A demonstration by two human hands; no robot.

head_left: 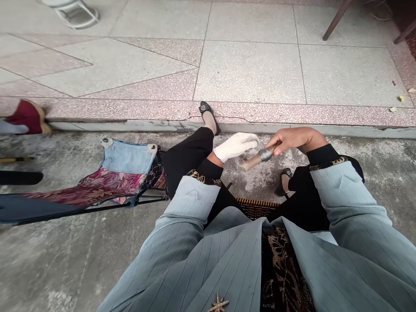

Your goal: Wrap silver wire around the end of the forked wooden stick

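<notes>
My right hand (297,139), bare, grips the upper end of a short light-brown wooden stick (252,163) between thumb and fingers. Silvery wire (265,154) is wound round the stick near those fingers. The stick slants down to the left, its lower end blurred. My left hand (236,146), in a white knitted glove, is just above and left of the stick. Its fingers are curled together at the tips. Whether they pinch a thin strand is too blurred to tell. Both hands are above the concrete ground, between my knees.
A folding recliner (113,177) with floral and denim cloth stands to my left. Ahead runs a low tiled step (247,95) with my shoe (208,115) against it. A red shoe (27,117) of another person shows far left. Under me is a woven seat (256,207).
</notes>
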